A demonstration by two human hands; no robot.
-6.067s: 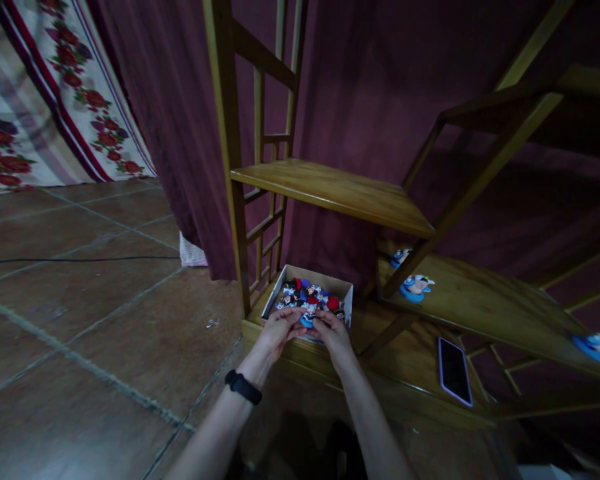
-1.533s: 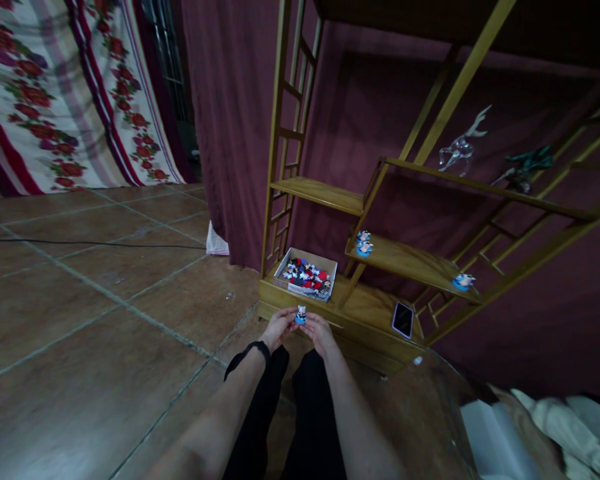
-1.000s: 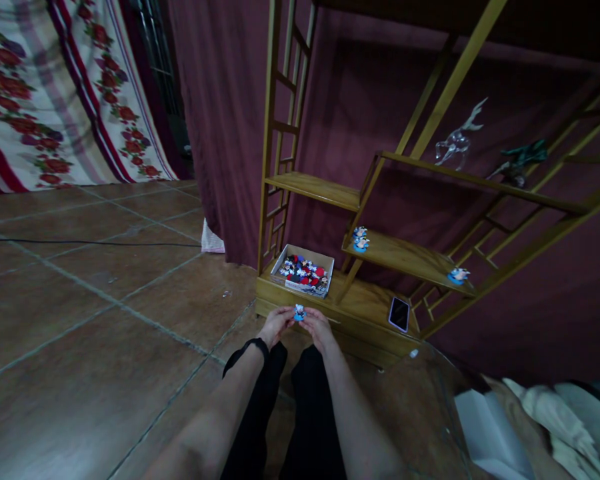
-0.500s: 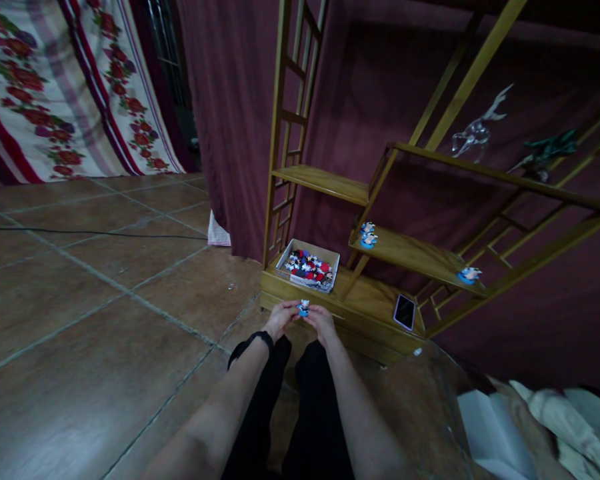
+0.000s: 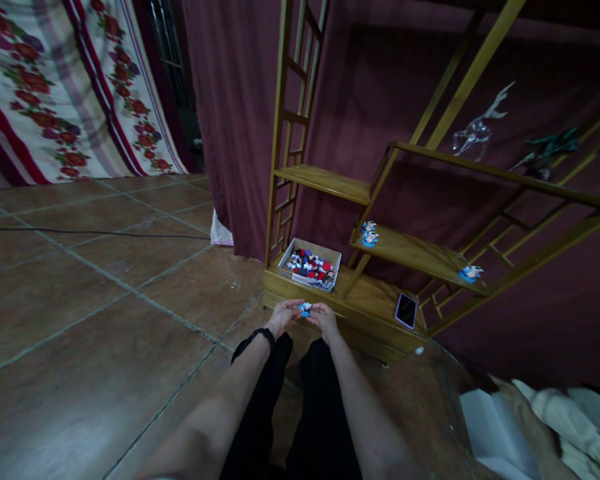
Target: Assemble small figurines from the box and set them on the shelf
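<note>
My left hand and my right hand meet in front of me, both pinching a small blue-based figurine between their fingertips. A black band sits on my left wrist. Just beyond the hands an open cardboard box full of several small figurines rests on the bottom board of a wooden shelf unit. Two similar figurines stand on the middle shelf's left end and another figurine on its right end.
A phone lies on the bottom board. A glass deer and a dark green ornament stand on the upper shelf. A maroon curtain hangs behind, a cable crosses the tiled floor at left, cloth and paper lie at bottom right.
Six seconds ago my hands were at the box taking a figurine. Since then I have drawn back and keep it pinched in both hands; the figurine has tilted lower in the last half second.
</note>
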